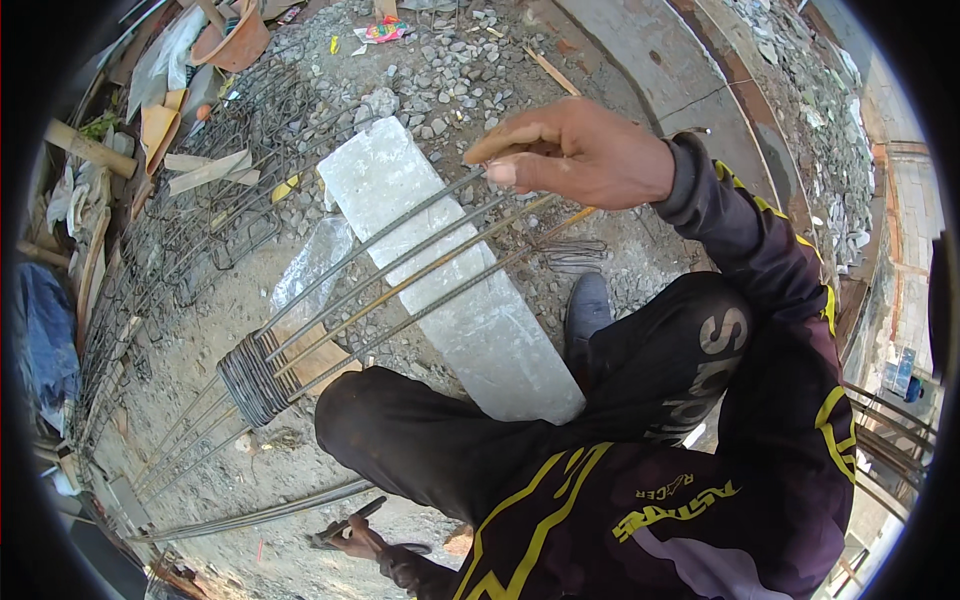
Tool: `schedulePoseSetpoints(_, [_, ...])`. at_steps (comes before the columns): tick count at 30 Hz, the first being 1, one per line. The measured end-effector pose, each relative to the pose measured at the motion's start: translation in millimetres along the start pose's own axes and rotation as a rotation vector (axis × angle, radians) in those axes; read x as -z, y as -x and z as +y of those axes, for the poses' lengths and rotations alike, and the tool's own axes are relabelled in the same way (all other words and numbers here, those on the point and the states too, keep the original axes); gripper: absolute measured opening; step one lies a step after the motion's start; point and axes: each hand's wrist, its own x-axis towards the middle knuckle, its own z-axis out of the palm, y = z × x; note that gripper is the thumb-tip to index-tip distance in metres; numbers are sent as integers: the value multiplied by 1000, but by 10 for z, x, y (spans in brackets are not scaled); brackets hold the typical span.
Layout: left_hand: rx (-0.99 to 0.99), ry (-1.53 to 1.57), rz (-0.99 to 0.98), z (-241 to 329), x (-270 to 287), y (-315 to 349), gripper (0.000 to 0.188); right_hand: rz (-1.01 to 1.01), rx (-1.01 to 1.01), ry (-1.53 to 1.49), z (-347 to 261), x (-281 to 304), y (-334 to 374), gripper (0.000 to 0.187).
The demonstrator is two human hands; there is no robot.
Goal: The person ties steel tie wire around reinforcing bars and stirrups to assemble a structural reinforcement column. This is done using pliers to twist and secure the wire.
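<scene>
My right hand (575,155) is closed at the far end of a steel rebar rod (400,218), thumb and fingers pinching it. Several ribbed rods run side by side, slanting from lower left to upper right over a pale concrete slab (480,330). A tight bundle of dark wire stirrups (255,380) encircles the rods left of my knee. Low in the view, my left hand (358,540) is closed around a dark metal hand tool (368,508) with long handles, like pincers. My sleeve and leg hide part of that side.
Loose wire stirrups (575,255) lie beyond the rods. Tangled rebar frames (240,215) cover the ground at left, near an orange bucket (232,40) and wood scraps (210,172). Gravel (440,85) spreads at the back. More long rods (260,515) lie near my left hand.
</scene>
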Motion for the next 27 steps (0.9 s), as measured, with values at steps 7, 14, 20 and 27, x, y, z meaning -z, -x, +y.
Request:
schedulePoseSetpoints(7, [-712,470,-320,3547,-519,326,50,1,374,150,-913,-816,-128,81])
schedulePoseSetpoints(14, [-750,595,-1372,4981,-1516,1732,46,306,6,413,-483,-86,275,27])
schedulePoseSetpoints(20, [-1231,-140,-1570,5143,-2869,1620,68,-57,-847,-66,-126,615,1252,23])
schedulePoseSetpoints(27, [-1112,-523,-1186,4290,-3929,1852,89,-508,-1003,62,428,265,1428,29])
